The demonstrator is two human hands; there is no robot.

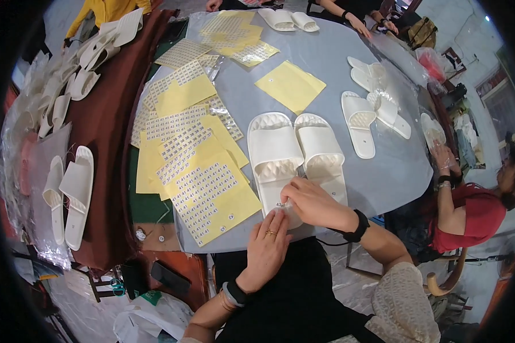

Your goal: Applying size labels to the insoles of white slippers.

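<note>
A pair of white slippers lies before me, toes pointing away: a left slipper (274, 150) and a right slipper (321, 151). Both have quilted insoles and broad smooth straps. My left hand (269, 243) rests on the left slipper's heel, its fingers stretched out and lying together. Over the same heel my right hand (320, 204) is curled, fingertips pinched beside a small printed size sticker (278, 204). Whatever is between those fingertips is too small to make out. A similar small sticker (333, 194) shows on the right slipper's heel.
Yellow sticker sheets (212, 194) overlap on the table's left side; a plain yellow sheet (292, 86) lies beyond the slippers. More white slippers (359, 123) sit to the right, others (77, 188) on the far-left surface. A co-worker's hands (443, 157) hold a slipper at right.
</note>
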